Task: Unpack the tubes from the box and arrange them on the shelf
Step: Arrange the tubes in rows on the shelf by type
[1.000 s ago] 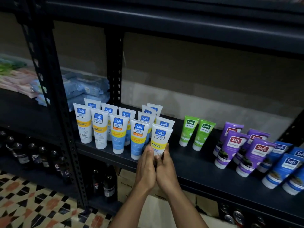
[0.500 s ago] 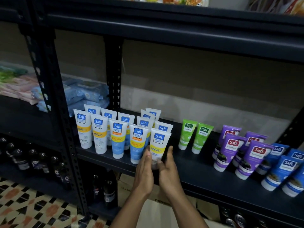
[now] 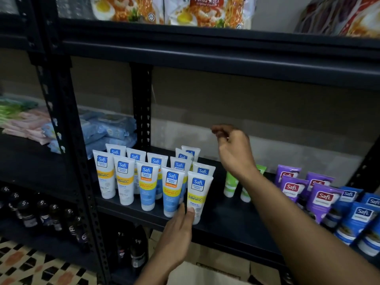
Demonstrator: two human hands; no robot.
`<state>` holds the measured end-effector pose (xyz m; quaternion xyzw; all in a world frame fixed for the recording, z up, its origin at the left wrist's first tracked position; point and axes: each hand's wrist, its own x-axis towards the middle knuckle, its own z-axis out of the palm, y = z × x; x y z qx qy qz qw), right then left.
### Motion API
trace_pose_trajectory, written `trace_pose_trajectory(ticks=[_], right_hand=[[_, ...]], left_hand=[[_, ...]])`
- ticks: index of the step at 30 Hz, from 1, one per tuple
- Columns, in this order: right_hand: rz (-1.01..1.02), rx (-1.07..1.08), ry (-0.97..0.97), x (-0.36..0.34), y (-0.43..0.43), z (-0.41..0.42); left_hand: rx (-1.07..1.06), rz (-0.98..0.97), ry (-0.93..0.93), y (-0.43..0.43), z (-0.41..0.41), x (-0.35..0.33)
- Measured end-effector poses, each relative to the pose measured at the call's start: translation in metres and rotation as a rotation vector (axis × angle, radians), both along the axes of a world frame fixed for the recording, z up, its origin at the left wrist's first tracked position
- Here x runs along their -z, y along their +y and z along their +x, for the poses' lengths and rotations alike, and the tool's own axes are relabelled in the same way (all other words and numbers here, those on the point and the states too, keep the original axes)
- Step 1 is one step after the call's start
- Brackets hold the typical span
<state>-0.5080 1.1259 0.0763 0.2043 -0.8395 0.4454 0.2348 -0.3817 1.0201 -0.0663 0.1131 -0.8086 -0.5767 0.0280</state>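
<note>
A cluster of white and blue tubes (image 3: 144,177) stands cap-down on the dark shelf (image 3: 224,214), toward its left end beside the perforated upright post (image 3: 141,108). The front-right tube of that cluster, a white tube with a yellow band (image 3: 198,194), stands at the shelf's front edge, just beside a blue tube with a yellow band (image 3: 172,192) on its left. The left hand (image 3: 177,235) reaches up from below the front edge; its thumb and fingertips (image 3: 190,211) press against the lower part of the white tube near the cap, a light pinch rather than a full wrap. The right hand (image 3: 234,153) is raised above the middle of the shelf, well apart from any tube, its fingers loosely curled and holding nothing. Its forearm crosses in front of two green tubes (image 3: 231,183), which stand further right on the same shelf and are partly hidden. Beyond them, toward the right end, stand purple tubes (image 3: 294,188), and at the far right end dark blue tubes (image 3: 357,221) crowd together near the front edge. On the shelf above lie noodle packets (image 3: 172,11). To the left, on the neighbouring rack, sit blue wipe packs (image 3: 109,130), and dark bottles (image 3: 30,212) line the level below. A pale cardboard box (image 3: 207,272) shows under the shelf, behind the left forearm; what it holds cannot be told.
</note>
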Motion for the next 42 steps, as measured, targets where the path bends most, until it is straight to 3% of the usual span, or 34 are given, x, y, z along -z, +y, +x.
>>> trace_pose_trajectory(ticks=[4,7,9,11,16,19,42], right_hand=[[0.383,-0.11,-0.254,-0.012,-0.01,-0.041],[0.587,-0.126,-0.282,-0.007,-0.019,-0.058],[0.656,-0.152,-0.294,-0.006,-0.026,-0.064],[0.688,-0.194,-0.339,-0.005,-0.033,-0.066],[0.674,-0.211,-0.346,0.006,-0.048,-0.077],[0.703,-0.199,-0.331,0.013,-0.05,-0.085],[0.766,-0.194,-0.218,0.02,-0.045,-0.093]], left_hand=[[0.177,-0.181,-0.149,-0.022,0.016,-0.073],[0.122,-0.287,0.089,-0.04,-0.003,-0.129],[0.033,-0.556,0.317,-0.053,-0.037,-0.16],[0.068,-0.809,0.399,-0.064,-0.073,-0.176],[0.355,-1.184,0.145,-0.075,-0.145,-0.172],[0.403,-1.217,0.011,-0.07,-0.16,-0.171],[0.456,-1.158,-0.062,-0.074,-0.17,-0.15]])
